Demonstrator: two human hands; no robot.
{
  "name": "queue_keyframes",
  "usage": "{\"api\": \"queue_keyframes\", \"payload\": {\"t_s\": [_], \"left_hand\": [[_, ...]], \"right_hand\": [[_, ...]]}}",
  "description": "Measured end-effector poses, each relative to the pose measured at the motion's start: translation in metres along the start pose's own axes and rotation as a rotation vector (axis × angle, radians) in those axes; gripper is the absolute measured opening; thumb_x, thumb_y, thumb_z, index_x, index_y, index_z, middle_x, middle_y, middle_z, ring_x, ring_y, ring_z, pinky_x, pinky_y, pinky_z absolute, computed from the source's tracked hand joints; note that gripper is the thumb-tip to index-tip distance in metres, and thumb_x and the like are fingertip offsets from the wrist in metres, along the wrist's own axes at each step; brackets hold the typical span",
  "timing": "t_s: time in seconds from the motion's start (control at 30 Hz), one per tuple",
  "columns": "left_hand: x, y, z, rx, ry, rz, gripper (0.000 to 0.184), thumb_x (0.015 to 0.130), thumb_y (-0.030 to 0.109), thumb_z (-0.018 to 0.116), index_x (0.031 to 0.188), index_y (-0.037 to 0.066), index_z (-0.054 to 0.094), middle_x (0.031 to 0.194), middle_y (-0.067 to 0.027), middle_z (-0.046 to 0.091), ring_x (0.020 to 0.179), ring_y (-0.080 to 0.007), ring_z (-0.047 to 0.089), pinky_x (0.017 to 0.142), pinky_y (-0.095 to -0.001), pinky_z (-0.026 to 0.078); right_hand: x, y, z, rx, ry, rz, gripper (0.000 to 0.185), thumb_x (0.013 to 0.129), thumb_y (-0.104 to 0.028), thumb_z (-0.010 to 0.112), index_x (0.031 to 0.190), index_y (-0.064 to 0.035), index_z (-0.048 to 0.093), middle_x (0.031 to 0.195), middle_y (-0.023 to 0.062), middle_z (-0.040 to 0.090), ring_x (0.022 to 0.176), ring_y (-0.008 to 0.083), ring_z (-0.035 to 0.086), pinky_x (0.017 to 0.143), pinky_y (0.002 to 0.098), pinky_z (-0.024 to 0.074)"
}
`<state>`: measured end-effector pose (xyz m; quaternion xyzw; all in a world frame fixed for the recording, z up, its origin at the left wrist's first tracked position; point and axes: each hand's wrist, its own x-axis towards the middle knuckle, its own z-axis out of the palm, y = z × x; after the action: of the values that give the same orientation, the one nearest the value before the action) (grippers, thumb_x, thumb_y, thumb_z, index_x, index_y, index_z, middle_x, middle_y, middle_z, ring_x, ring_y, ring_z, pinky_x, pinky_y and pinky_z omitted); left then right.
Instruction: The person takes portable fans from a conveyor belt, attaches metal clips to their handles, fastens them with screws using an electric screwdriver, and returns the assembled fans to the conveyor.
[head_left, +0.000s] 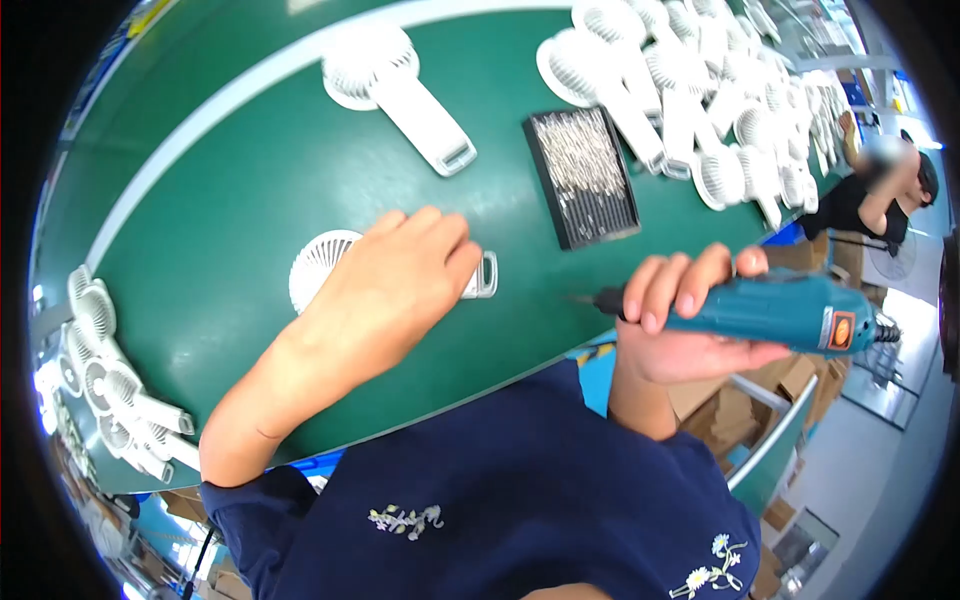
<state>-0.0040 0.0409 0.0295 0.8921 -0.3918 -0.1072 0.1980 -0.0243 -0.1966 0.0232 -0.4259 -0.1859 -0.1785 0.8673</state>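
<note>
My left hand (405, 275) lies over a white handheld fan (318, 265) on the green table, its fingers curled over the handle. Most of that handle is hidden; the round grille and the looped handle end show on either side. In my right hand (680, 325) is a teal electric screwdriver (775, 312), held level with its dark bit pointing left, apart from the fan. Farther back lies a second white handheld fan (405, 95). A black tray (562, 215) holds many small metal screws (580, 150) in rows.
A large pile of white fans (700, 90) covers the back right of the green table (220, 200). More fans (120, 390) are heaped at the left edge. At the far right a person (880, 195) in dark clothes is beyond the table. Cardboard boxes (730, 420) lie below.
</note>
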Motion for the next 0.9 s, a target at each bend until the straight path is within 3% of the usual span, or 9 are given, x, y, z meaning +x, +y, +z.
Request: {"api": "queue_keyframes", "payload": {"t_s": [0.1, 0.2, 0.27, 0.43, 0.57, 0.67, 0.77, 0.83, 0.9], "left_hand": [[0.0, -0.025, -0.016, 0.31, 0.037, 0.0, 0.031, 0.069, 0.007, 0.07, 0.098, 0.003, 0.06, 0.103, -0.0088, 0.055, 0.096, -0.0256, 0.053, 0.085, -0.0383, 0.041], [0.012, -0.058, -0.036, 0.304, 0.204, -0.004, 0.033, 0.069, 0.014, 0.072, 0.1, 0.009, 0.062, 0.121, -0.0136, 0.051, 0.116, -0.0319, 0.046, 0.1, -0.045, 0.036], [0.022, -0.07, -0.041, 0.255, 0.13, 0.088, 0.035, 0.073, 0.023, 0.074, 0.104, 0.012, 0.061, 0.144, -0.0178, 0.038, 0.136, -0.0376, 0.032, 0.113, -0.0487, 0.026], [0.049, -0.098, -0.043, 0.396, 0.031, 0.312, 0.036, 0.084, 0.041, 0.063, 0.111, 0.018, 0.056, 0.143, -0.0111, 0.042, 0.136, -0.0265, 0.037, 0.113, -0.0494, 0.026], [0.089, -0.176, -0.077, 0.411, 0.053, 0.195, 0.042, 0.08, 0.026, 0.07, 0.118, 0.016, 0.056, 0.147, -0.0065, 0.04, 0.139, -0.0258, 0.034, 0.112, -0.0556, 0.025], [0.118, -0.232, -0.105, 0.612, 0.237, 0.096, 0.04, 0.081, 0.026, 0.07, 0.117, 0.017, 0.055, 0.15, -0.0014, 0.035, 0.143, -0.0257, 0.026, 0.115, -0.0512, 0.02], [0.127, -0.205, -0.108, 0.634, 0.647, -0.204, 0.053, 0.078, 0.016, 0.071, 0.125, 0.013, 0.049, 0.152, -0.0086, 0.029, 0.14, -0.0311, 0.027, 0.112, -0.0501, 0.025], [0.107, -0.187, -0.091, 0.407, 0.796, -0.013, 0.06, 0.072, 0.009, 0.074, 0.126, 0.008, 0.048, 0.139, -0.017, 0.044, 0.128, -0.0368, 0.042, 0.105, -0.0491, 0.034], [0.059, -0.135, -0.066, 0.356, 0.601, -0.114, 0.058, 0.074, 0.018, 0.074, 0.127, 0.01, 0.051, 0.14, -0.0156, 0.044, 0.131, -0.0375, 0.04, 0.105, -0.049, 0.034]], "right_hand": [[-0.004, 0.001, -0.007, 0.005, 0.066, 0.013, 0.073, 0.089, -0.072, 0.036, 0.12, -0.0058, 0.044, 0.069, 0.0059, 0.047, 0.04, 0.0164, 0.043, 0.038, 0.0314, 0.039], [-0.009, 0.003, -0.01, -0.005, 0.146, 0.036, 0.073, 0.089, -0.073, 0.033, 0.117, -0.0068, 0.045, 0.065, 0.0045, 0.047, 0.038, 0.0157, 0.043, 0.034, 0.0317, 0.0385], [-0.014, 0.005, -0.008, -0.027, 0.218, 0.057, 0.075, 0.087, -0.077, 0.031, 0.113, -0.0081, 0.045, 0.062, 0.0036, 0.048, 0.037, 0.0155, 0.044, 0.034, 0.0312, 0.0392], [-0.024, 0.007, -0.011, -0.089, 0.246, 0.106, 0.079, 0.084, -0.081, 0.025, 0.109, -0.0075, 0.042, 0.06, 0.0047, 0.047, 0.038, 0.0151, 0.045, 0.035, 0.0307, 0.0401], [-0.028, 0.006, -0.013, -0.085, 0.282, 0.148, 0.082, 0.083, -0.082, 0.023, 0.109, -0.0061, 0.041, 0.061, 0.0054, 0.046, 0.038, 0.0146, 0.044, 0.037, 0.03, 0.0409], [-0.026, 0.006, -0.007, -0.081, 0.28, 0.163, 0.081, 0.084, -0.082, 0.023, 0.109, -0.0065, 0.04, 0.062, 0.0058, 0.047, 0.038, 0.0146, 0.043, 0.037, 0.0301, 0.0406], [-0.035, 0.008, -0.004, -0.103, 0.219, 0.181, 0.08, 0.083, -0.082, 0.025, 0.108, -0.0073, 0.041, 0.061, 0.0048, 0.046, 0.037, 0.0158, 0.043, 0.036, 0.0308, 0.0401], [-0.044, 0.013, -0.002, -0.064, 0.288, 0.222, 0.079, 0.083, -0.082, 0.027, 0.107, -0.0079, 0.043, 0.061, 0.0047, 0.047, 0.037, 0.0162, 0.043, 0.035, 0.0313, 0.0392], [-0.054, 0.023, -0.009, 0.07, 0.272, 0.307, 0.081, 0.082, -0.083, 0.027, 0.112, -0.0095, 0.044, 0.062, 0.005, 0.047, 0.038, 0.0162, 0.044, 0.035, 0.0318, 0.0393]]}}
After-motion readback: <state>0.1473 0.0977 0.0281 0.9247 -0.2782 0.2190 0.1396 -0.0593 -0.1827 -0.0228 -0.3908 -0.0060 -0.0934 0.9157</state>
